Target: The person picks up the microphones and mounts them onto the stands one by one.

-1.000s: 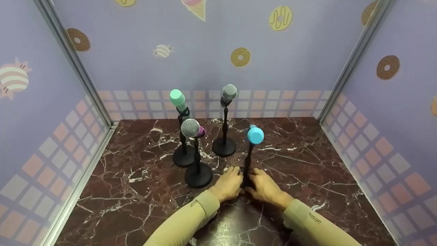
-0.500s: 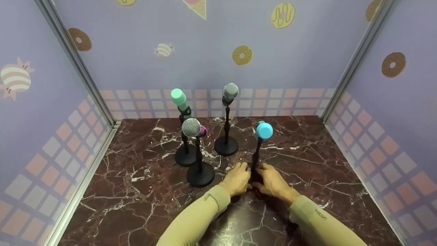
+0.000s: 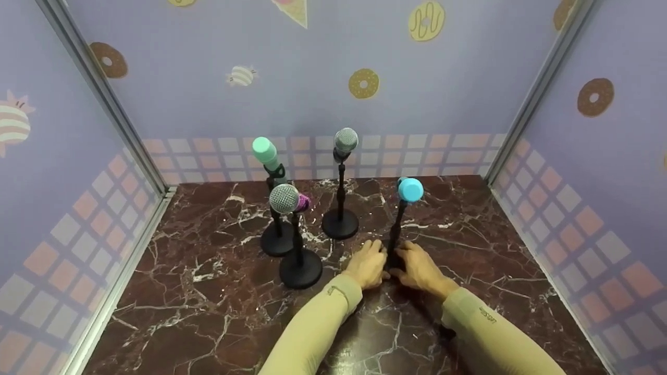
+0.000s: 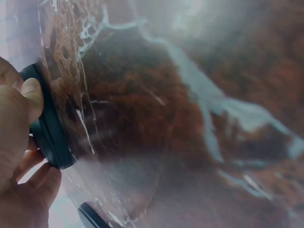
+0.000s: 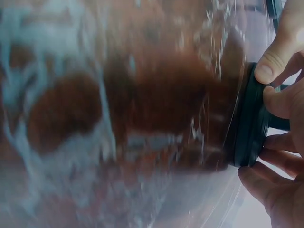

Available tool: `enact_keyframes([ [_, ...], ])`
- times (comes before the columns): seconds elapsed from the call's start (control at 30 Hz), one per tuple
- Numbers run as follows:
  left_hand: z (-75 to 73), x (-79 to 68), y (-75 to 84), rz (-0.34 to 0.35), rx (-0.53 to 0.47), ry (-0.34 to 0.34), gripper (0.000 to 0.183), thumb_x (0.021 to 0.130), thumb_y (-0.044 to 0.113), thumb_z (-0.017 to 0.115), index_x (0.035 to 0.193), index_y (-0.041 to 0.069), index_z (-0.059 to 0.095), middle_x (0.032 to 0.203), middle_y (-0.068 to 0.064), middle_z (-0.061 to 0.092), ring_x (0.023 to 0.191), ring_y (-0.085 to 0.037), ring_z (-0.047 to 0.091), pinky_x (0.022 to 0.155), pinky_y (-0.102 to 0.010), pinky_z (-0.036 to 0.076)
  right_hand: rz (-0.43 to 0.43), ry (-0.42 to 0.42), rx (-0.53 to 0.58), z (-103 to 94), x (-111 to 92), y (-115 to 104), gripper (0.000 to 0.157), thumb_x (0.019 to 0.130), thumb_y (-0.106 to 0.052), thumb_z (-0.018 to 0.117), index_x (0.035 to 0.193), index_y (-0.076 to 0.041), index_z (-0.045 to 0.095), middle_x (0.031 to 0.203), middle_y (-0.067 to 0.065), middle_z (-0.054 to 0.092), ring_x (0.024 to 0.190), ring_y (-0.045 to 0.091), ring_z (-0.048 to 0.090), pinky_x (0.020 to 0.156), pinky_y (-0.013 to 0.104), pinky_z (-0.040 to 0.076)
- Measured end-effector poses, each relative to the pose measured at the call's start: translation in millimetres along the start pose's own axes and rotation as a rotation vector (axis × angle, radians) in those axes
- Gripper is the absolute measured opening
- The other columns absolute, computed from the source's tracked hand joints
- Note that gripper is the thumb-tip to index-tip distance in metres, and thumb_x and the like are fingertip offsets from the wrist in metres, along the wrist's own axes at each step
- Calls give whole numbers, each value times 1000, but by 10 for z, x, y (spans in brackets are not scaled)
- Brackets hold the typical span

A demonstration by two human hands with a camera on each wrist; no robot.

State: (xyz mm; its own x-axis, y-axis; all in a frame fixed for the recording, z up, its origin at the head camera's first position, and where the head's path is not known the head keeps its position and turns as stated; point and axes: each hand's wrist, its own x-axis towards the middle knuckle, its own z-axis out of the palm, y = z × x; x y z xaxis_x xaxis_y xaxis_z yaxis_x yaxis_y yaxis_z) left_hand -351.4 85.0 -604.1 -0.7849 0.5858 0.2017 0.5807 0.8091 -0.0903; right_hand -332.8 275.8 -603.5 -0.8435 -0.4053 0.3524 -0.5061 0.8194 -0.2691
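Observation:
In the head view a blue-topped microphone (image 3: pixel 410 190) sits on a black desktop stand (image 3: pixel 396 234), right of the table's middle. My left hand (image 3: pixel 367 264) grips the left side of its base, and my right hand (image 3: pixel 422 268) grips the right side. From the left wrist, the round black base (image 4: pixel 52 126) shows with a thumb and curled fingers at its edge. The right wrist view has the same base (image 5: pixel 248 123) low at the marble surface, fingers of both hands around it. Whether it touches the table I cannot tell.
Further left stand a silver-headed microphone with a purple body (image 3: pixel 284 199), a mint-green microphone (image 3: pixel 264 151) and a silver-headed microphone (image 3: pixel 346 139), each on a black round-based stand. Printed panels (image 3: pixel 312 78) wall in the dark marble table (image 3: pixel 208 312) at the back and both sides.
Both hands have moved the blue-topped microphone's stand to the right and a little toward the back wall. The other three stands have stayed in place while the head view shifted slightly.

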Motion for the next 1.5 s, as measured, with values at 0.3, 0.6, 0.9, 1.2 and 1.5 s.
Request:
enact_keyframes([
  [0.3, 394, 228, 78, -10, 63, 20, 70, 91, 55, 87, 142, 10, 73, 131, -7, 63, 116, -25, 62, 86, -31, 67, 63, -48, 28, 9, -3, 143, 46, 87, -12, 86, 125, 13, 76, 126, 24, 73, 117, 49, 72, 103, 62, 62],
  [0.6, 469, 420, 97, -29, 112, 71, 71, 88, 61, 88, 137, 11, 74, 128, -6, 63, 115, -24, 61, 80, -29, 67, 79, -48, 17, -41, 120, 234, 44, 85, -11, 86, 121, 12, 77, 128, 26, 73, 116, 49, 74, 103, 62, 63],
  [0.9, 872, 647, 17, -63, 58, 97, 71, 86, 57, 89, 139, 13, 72, 128, -5, 61, 114, -24, 60, 77, -32, 67, 153, -103, 34, -69, 282, 284, 43, 83, -9, 86, 119, 12, 77, 128, 25, 73, 118, 48, 75, 106, 62, 62],
  [1.2, 443, 666, 72, -75, 29, 42, 62, 91, 49, 89, 136, 10, 74, 129, -6, 64, 114, -24, 64, 76, -33, 69, 213, -142, 43, -123, 380, 357, 38, 83, -9, 88, 116, 7, 78, 128, 26, 72, 118, 49, 75, 106, 62, 62],
  [1.5, 1022, 1035, 62, -81, 14, 78, 68, 88, 51, 89, 141, 12, 72, 131, -4, 64, 119, -22, 68, 76, -38, 70, 246, -143, 36, -186, 436, 443, 43, 79, -12, 92, 116, 6, 79, 121, 27, 71, 109, 51, 76, 99, 65, 64],
])
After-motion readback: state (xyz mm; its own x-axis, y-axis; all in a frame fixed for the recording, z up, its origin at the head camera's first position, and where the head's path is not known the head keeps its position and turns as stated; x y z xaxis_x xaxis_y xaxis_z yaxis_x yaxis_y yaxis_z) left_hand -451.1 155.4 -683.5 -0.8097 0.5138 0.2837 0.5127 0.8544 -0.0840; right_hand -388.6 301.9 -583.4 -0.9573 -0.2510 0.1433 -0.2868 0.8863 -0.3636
